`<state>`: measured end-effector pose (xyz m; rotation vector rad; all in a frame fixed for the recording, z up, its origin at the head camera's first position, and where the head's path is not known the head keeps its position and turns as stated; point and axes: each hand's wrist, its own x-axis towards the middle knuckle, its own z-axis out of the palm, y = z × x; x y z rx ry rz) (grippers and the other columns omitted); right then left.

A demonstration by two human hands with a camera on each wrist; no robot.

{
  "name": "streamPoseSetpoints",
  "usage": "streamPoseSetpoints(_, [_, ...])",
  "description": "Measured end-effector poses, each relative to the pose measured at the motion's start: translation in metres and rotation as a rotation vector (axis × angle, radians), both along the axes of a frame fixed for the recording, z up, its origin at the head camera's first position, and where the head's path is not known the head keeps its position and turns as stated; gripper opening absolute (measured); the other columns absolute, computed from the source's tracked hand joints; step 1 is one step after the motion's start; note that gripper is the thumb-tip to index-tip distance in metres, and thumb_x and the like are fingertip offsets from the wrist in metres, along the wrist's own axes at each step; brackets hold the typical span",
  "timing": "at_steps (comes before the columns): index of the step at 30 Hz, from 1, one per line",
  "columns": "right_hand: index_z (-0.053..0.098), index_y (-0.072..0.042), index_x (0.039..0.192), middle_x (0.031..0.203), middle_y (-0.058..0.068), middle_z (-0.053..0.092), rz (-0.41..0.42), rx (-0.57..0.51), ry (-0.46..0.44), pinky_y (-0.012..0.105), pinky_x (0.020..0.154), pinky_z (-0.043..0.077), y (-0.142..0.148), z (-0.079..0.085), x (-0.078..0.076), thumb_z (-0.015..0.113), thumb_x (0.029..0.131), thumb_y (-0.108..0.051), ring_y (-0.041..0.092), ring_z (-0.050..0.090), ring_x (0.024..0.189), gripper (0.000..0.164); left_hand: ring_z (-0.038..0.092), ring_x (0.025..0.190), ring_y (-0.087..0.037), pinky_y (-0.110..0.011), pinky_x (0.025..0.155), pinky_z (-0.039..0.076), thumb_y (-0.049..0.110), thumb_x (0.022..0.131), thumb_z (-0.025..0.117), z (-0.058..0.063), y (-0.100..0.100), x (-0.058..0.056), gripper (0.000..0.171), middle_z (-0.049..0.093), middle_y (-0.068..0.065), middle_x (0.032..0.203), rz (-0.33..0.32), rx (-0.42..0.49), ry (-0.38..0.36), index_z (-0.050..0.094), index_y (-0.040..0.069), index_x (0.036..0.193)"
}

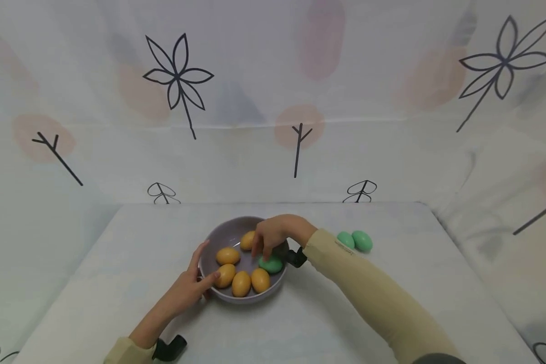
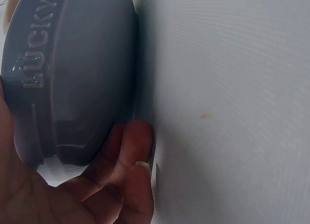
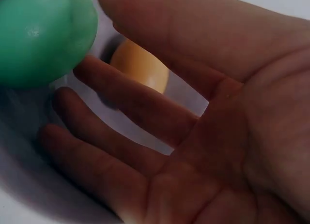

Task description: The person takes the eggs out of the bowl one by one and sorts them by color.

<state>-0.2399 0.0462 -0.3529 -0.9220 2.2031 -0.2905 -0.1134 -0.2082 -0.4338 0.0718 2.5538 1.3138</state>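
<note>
A round grey-purple bowl (image 1: 247, 300) stands on the table, with several orange-yellow eggs (image 1: 241, 283) lying in it. My left hand (image 1: 187, 288) grips its left side, thumb over the rim beside an egg. In the left wrist view, curled fingers (image 2: 138, 141) sit low against the bowl's outer wall, which bears raised letters. My right hand (image 1: 273, 235) reaches into the right part of the bowl, above a green egg (image 1: 271, 265). In the right wrist view its fingers are spread and loosely bent, and the green egg (image 3: 43, 37) lies just past the fingertips, not enclosed.
Two more green eggs (image 1: 362, 241) rest on the white-covered table (image 1: 327, 313), right of the bowl and close behind my right forearm. A patterned cloth (image 1: 255, 167) with line-drawn flowers hangs behind the table's far edge.
</note>
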Motion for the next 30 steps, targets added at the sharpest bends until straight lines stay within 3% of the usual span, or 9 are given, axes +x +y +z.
streamPoseSetpoints(5, [0.077, -0.024, 0.113, 0.102, -0.011, 0.071, 0.042, 0.073, 0.011, 0.029, 0.096, 0.042, -0.005, -0.001, -0.002, 0.082, 0.083, -0.016, 0.004, 0.06, 0.099, 0.032, 0.055, 0.068, -0.022, -0.036, 0.064, 0.044, 0.043, 0.096, 0.063, 0.0, 0.003, 0.0, 0.084, 0.06, -0.009, 0.08, -0.002, 0.004, -0.001, 0.006, 0.036, 0.158])
streamPoseSetpoints(15, [0.08, -0.024, 0.103, 0.098, -0.008, 0.071, 0.059, 0.058, -0.029, 0.026, 0.09, 0.043, -0.006, -0.007, 0.0, 0.084, 0.079, -0.008, 0.004, 0.059, 0.092, 0.03, 0.055, 0.067, -0.022, -0.036, 0.064, 0.043, 0.041, 0.096, 0.063, 0.001, 0.005, 0.0, 0.084, 0.06, -0.009, 0.078, -0.002, 0.008, 0.003, 0.006, 0.035, 0.158])
streamPoseSetpoints(22, [0.079, -0.024, 0.103, 0.096, -0.014, 0.068, 0.033, -0.012, -0.043, 0.029, 0.092, 0.044, 0.001, -0.005, 0.0, 0.084, 0.077, -0.006, 0.006, 0.058, 0.096, 0.032, 0.055, 0.066, -0.022, -0.036, 0.063, 0.043, 0.041, 0.096, 0.063, 0.0, 0.004, 0.001, 0.084, 0.061, -0.008, 0.078, 0.006, 0.003, 0.005, 0.006, 0.036, 0.158])
streamPoseSetpoints(30, [0.076, -0.022, 0.112, 0.107, -0.012, 0.066, -0.018, -0.151, -0.041, 0.029, 0.089, 0.047, 0.009, -0.006, 0.001, 0.081, 0.076, -0.004, 0.008, 0.058, 0.103, 0.04, 0.055, 0.067, -0.021, -0.035, 0.063, 0.043, 0.042, 0.096, 0.063, 0.0, 0.003, 0.001, 0.085, 0.06, -0.009, 0.079, 0.016, -0.002, -0.007, 0.006, 0.037, 0.158])
